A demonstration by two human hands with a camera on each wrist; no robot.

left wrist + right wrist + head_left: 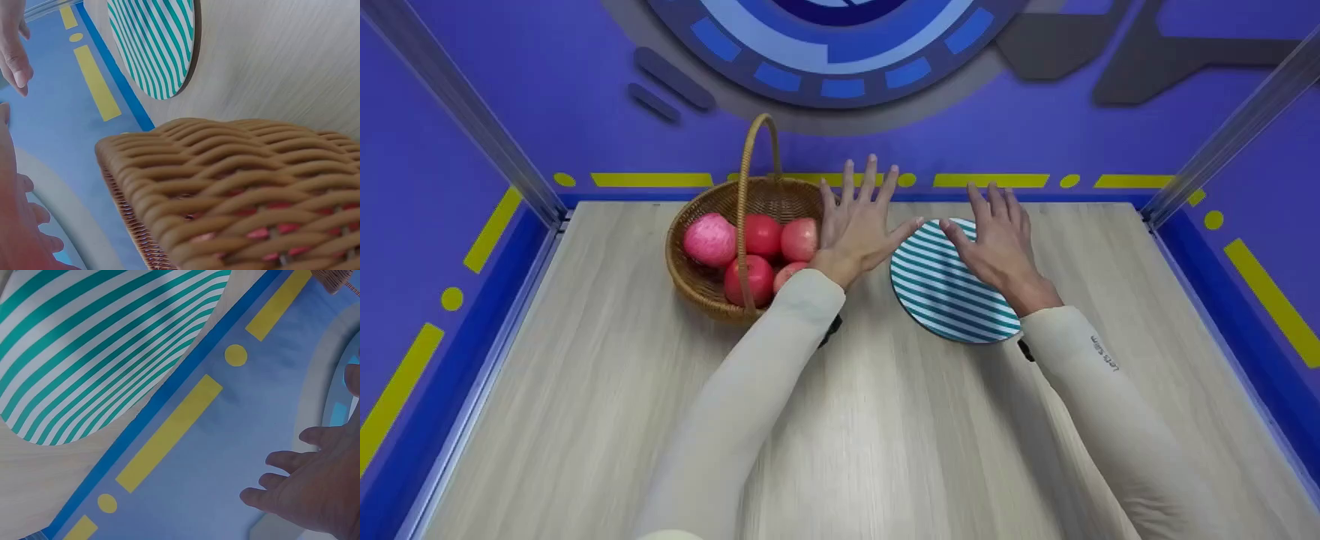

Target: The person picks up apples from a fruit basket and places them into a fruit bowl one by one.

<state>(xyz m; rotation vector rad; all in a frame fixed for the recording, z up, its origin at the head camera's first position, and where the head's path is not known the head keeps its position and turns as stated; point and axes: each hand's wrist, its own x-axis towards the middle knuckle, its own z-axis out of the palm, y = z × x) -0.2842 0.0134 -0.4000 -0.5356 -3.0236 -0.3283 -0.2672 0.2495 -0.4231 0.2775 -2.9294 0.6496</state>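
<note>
In the head view my left hand (859,229) is spread with straight fingers over the right rim of a wicker basket (682,281). The basket has a tall arched handle (747,180) and holds several red and pink apples, among them a bright pink one (710,240) and a red one (748,280). My right hand (997,240), fingers extended, hovers above a round mat (937,300) with green and white stripes. Neither hand holds anything. In the left wrist view the basket's woven side (242,180) looms close, with red showing through its gaps.
A pale wood-grain tabletop (870,450) lies under everything. Blue-purple panels (585,135) with yellow marks rise at the back and both sides, joined by metal corner posts (472,97). The basket and mat both stand toward the back panel.
</note>
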